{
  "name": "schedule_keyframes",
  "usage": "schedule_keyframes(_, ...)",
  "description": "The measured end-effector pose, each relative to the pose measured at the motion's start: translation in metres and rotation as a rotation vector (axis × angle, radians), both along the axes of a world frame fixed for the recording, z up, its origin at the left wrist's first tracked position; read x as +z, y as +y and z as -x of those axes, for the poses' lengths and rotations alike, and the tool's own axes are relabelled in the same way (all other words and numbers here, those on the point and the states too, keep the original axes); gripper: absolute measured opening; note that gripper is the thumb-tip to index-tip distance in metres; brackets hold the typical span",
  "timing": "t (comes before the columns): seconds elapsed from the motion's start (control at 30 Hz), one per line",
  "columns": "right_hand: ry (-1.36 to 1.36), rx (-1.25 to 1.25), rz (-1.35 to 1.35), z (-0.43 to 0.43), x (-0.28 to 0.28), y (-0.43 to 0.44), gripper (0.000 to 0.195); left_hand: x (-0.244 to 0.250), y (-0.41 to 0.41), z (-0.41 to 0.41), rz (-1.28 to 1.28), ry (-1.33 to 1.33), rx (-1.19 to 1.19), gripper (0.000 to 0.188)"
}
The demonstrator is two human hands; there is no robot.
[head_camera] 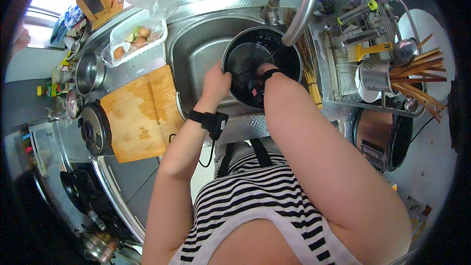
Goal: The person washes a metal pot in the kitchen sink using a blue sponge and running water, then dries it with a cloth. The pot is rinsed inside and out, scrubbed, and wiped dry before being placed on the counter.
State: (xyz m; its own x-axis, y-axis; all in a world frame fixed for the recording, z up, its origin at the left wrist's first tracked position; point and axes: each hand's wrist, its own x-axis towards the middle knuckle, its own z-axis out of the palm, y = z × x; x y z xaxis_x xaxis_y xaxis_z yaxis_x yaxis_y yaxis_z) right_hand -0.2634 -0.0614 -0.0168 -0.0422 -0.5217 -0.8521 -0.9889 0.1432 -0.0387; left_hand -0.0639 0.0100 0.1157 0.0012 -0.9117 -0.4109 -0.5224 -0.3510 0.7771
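Note:
A round pot [289, 64] with a dark inside and a metal rim stands in the right part of the stainless steel sink [195, 62]. My left hand [218, 82] grips the pot's left rim, fingers curled over the edge. Down inside the pot is my right hand [266, 68], largely hidden by my wrist and its black strap, so its fingers cannot be made out. The curved faucet spout [303, 11] hangs over the pot's right side. A thin streak shows below its mouth, maybe water.
Left of the sink lies a wooden cutting board [141, 114], with a white tray of eggs [158, 44] behind it. To the right are a twig brush [312, 77], a dish rack [336, 68] with a chopstick holder [375, 75], and a cooker [377, 132].

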Motion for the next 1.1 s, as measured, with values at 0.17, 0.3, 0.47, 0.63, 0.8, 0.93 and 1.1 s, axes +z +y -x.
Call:
schedule_keyframes(0.17, 0.019, -0.256, 0.302, -0.009, -0.024, 0.020, 0.043, -0.046, 0.017, -0.006, 0.214, -0.039, -0.032, 0.050)
schedule_keyframes(0.3, 0.201, -0.136, 0.171, -0.060, 0.032, 0.007, 0.046, -0.032, 0.023, -0.016, 0.146, -0.009, -0.018, 0.039)
schedule_keyframes(0.47, -0.100, -0.490, 0.501, -0.083, 0.044, -0.018, 0.044, -0.038, 0.023, -0.026, 0.122, -0.025, -0.067, 0.042)
schedule_keyframes(0.63, -0.631, -0.616, 0.671, -0.107, 0.047, -0.018, 0.042, -0.043, 0.019, -0.034, 0.252, 0.125, -0.048, 0.064)
schedule_keyframes(0.8, -0.510, -0.046, 0.273, -0.107, 0.043, -0.005, 0.049, -0.058, 0.007, -0.036, 0.256, 0.166, 0.034, 0.064)
schedule_keyframes(0.93, -0.247, 0.038, 0.042, -0.108, 0.093, 0.019, 0.055, -0.067, 0.006, -0.042, 0.259, 0.233, 0.128, 0.062)
schedule_keyframes(1.1, 0.010, 0.324, -0.006, -0.047, -0.020, 0.017, 0.059, -0.059, 0.009, -0.035, 0.317, 0.181, 0.033, 0.061)
